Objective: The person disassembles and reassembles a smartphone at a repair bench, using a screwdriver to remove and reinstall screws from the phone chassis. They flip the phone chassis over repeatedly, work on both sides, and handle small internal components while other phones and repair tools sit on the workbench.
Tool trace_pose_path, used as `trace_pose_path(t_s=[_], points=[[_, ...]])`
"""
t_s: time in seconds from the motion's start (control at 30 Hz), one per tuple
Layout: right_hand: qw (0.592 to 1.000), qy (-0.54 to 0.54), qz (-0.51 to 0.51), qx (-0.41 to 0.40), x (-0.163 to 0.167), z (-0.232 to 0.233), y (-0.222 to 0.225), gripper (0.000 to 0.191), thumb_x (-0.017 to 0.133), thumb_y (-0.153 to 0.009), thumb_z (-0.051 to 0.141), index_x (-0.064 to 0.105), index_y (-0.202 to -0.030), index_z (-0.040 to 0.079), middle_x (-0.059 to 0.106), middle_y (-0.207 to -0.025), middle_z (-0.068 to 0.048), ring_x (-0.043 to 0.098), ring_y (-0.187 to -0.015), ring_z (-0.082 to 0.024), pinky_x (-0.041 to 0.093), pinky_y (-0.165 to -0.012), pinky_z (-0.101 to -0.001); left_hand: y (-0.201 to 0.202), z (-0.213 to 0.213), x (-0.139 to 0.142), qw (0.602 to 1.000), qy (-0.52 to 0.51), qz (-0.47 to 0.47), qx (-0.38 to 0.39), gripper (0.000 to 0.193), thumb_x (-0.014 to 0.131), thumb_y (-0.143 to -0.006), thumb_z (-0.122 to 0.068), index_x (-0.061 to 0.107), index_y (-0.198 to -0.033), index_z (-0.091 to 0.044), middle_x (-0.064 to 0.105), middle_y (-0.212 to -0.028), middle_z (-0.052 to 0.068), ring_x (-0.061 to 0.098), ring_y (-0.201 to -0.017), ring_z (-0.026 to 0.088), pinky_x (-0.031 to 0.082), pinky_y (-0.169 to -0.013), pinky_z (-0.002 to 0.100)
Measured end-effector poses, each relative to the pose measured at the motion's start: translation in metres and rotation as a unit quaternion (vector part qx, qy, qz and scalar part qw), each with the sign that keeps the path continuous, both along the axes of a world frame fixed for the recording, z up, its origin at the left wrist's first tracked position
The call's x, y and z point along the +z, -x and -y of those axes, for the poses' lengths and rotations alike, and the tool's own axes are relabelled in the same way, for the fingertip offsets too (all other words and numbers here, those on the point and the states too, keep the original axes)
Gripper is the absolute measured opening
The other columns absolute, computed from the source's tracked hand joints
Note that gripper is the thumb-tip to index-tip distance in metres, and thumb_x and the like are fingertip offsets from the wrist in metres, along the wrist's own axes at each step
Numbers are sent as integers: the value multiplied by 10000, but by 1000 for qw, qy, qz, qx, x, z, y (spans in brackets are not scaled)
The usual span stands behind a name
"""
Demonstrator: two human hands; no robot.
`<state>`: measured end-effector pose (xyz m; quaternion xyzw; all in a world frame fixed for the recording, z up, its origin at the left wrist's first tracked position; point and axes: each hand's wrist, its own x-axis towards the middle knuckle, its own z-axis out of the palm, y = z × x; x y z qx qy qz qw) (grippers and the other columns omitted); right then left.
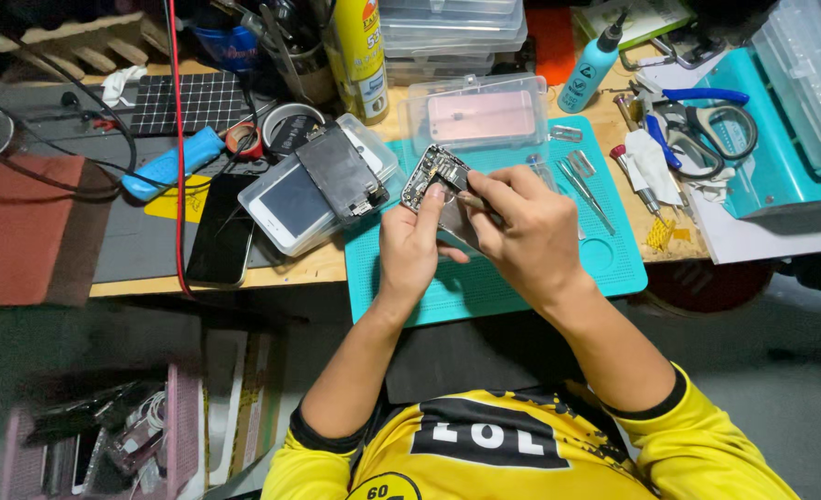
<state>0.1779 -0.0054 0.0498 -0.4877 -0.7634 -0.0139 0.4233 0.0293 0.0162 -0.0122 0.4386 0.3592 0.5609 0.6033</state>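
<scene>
Head view shows an opened phone body [440, 185] tilted above a teal work mat [522, 278], gripped from below by the left hand [410, 245], while the right hand [526, 227] pinches a thin tool [473, 199] against its exposed circuitry.

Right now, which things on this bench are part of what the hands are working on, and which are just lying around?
In use: left hand, right hand, opened phone, teal mat.
Lying about: pink phone in clear case, scissors, spray can, blue bottle, black phone.
</scene>
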Motion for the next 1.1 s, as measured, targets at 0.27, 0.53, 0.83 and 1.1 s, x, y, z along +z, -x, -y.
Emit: trace_pose_path(t_s=[0.27, 0.53, 0.83, 1.1], points=[[1000, -5, 7, -2, 0, 0, 1, 235, 800, -877, 74, 765, -1104, 29, 711, -984, -108, 709, -782, -259, 562, -672, -347, 0, 0, -2, 1000, 3, 22, -8, 413, 483, -1084, -288, 715, -1049, 52, 745, -860, 104, 717, -649, 150, 608, -493, 300], [1000, 0, 6, 2, -1, -1, 1, 254, 798, -872, 74, 762, -1119, 30, 706, -1002, -111, 712, -782, -257, 566, -671, -345, 1, 0, -2, 1000, -7, 25, -3, 442, 462, -1098, -311, 713, -1028, 46, 740, -841, 107, 709, -627, 160, 600, -499, 293], [1000, 0, -4, 9, 4, 1, 2, 245, 811, -873, 88, 756, -1107, 41, 690, -1004, -111, 700, -761, -246, 555, -652, -342, 2, 0, -1, 999, -9, 32, -11, 461, 454, -1107, -318, 711, -1019, 54, 740, -841, 110, 706, -620, 164, 598, -504, 289], [997, 15, -58, 50, 11, -3, -6, 227, 803, -871, 76, 759, -1091, 42, 670, -964, -83, 677, -796, -191, 551, -694, -309, 4, 3, 5, 998, 16, 51, -20, 444, 456, -1090, -319, 698, -1037, 50, 743, -862, 121, 721, -643, 179, 616, -511, 309]])
